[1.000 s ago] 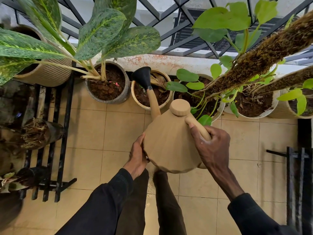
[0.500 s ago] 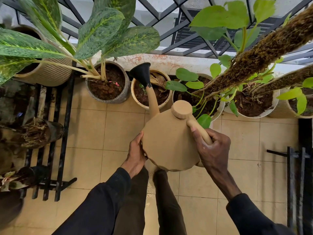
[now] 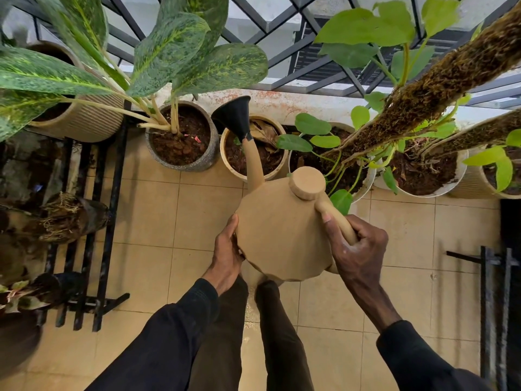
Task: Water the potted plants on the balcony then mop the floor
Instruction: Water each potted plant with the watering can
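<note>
Beige tiled floor (image 3: 203, 210) fills the view from centre down to 6 o'clock, glossy between the person's legs. A dark lattice railing (image 3: 282, 60) runs across 12 o'clock above a stained ledge (image 3: 276, 100). A black metal rack (image 3: 110, 221) stands at 9 o'clock. Pots line the ledge: a grey speckled pot (image 3: 210, 153) with variegated leaves at 11 o'clock, a cream pot (image 3: 225, 162) just beside it, and white pots with moss poles (image 3: 439, 86) toward 2 o'clock.

The tan watering can (image 3: 282, 235) hangs at centre, its spout crossing the cream pot and its black rose (image 3: 235, 117) over that pot's 11 o'clock rim. The right hand (image 3: 358, 249) is wrapped around the can's handle at 4 o'clock. The left hand (image 3: 225, 255) lies flat against the can's 8 o'clock flank.
</note>
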`<state>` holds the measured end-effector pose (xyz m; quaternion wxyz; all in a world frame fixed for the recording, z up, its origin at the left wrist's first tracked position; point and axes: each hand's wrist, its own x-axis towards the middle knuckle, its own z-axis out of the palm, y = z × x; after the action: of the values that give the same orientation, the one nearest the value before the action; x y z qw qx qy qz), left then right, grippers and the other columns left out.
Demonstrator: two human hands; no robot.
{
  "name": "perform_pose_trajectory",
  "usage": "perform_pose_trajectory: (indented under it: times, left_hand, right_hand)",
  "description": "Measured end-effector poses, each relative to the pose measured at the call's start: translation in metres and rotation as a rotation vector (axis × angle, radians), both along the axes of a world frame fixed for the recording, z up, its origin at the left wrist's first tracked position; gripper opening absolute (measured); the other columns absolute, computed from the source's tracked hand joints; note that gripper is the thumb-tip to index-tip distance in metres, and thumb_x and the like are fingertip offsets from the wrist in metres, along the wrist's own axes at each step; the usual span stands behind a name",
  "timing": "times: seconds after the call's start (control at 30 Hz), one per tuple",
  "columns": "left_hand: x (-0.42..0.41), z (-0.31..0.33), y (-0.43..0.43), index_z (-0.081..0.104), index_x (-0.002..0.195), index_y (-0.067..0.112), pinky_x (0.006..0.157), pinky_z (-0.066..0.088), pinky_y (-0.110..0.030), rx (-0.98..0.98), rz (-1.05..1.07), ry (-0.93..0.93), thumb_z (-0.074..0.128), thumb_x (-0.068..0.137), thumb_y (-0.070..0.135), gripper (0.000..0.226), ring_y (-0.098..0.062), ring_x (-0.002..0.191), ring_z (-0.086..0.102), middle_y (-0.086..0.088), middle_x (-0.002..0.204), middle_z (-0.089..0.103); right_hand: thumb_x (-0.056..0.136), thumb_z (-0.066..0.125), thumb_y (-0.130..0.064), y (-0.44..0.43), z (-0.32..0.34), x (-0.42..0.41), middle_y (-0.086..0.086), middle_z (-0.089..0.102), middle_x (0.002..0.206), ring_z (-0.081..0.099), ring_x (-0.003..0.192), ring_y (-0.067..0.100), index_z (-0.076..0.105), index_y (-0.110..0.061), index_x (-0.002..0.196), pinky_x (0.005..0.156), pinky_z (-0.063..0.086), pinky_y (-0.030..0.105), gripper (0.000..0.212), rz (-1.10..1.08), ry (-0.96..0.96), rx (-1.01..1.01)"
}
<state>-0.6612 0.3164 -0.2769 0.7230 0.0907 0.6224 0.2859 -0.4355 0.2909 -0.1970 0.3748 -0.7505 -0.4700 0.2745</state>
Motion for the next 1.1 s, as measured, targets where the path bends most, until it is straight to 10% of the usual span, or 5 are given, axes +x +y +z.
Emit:
perform_pose_trajectory:
  times: [0.3,0.83,0.97,1.1]
  left_hand:
    - [0.004,0.004,0.005,0.049,0.149,0.031,0.106,0.050,-0.051,0.136,-0.037,0.057,0.052,0.100,0.050,0.053,-0.025,0.130,0.058,-0.001,0.140,0.063]
    - [0.008,0.002,0.014,0.045,0.152,0.032,0.093,0.055,-0.033,0.125,-0.049,0.027,0.035,0.109,0.041,0.045,-0.021,0.130,0.056,0.000,0.147,0.056]
    - [0.003,-0.001,0.012,0.045,0.150,0.035,0.112,0.046,-0.047,0.129,-0.039,0.051,0.034,0.108,0.040,0.044,-0.022,0.134,0.053,0.002,0.148,0.054]
    - [-0.007,-0.014,0.001,0.046,0.150,0.038,0.118,0.040,-0.052,0.088,-0.056,0.044,0.037,0.107,0.045,0.045,-0.019,0.136,0.052,0.006,0.148,0.056]
  right_hand:
    - [0.088,0.050,-0.061,0.004,-0.004,0.009,0.006,0.067,0.076,0.064,0.071,0.014,0.071,-0.005,0.083,0.062,0.050,0.024,0.060,0.034,0.134,-0.106]
    - [0.091,0.062,-0.048,-0.013,-0.014,-0.008,0.005,0.064,0.066,0.064,0.071,0.006,0.072,-0.006,0.077,0.051,0.044,0.011,0.046,-0.007,-0.001,-0.067]
    - [0.091,0.061,-0.050,-0.010,-0.019,-0.012,0.004,0.063,0.067,0.060,0.062,0.001,0.072,-0.005,0.076,0.055,0.042,0.007,0.049,0.021,-0.007,-0.056]
    - [0.091,0.061,-0.050,-0.011,-0.025,-0.018,0.010,0.061,0.061,0.059,0.056,0.018,0.070,-0.002,0.070,0.048,0.046,0.032,0.053,0.031,-0.033,-0.071]
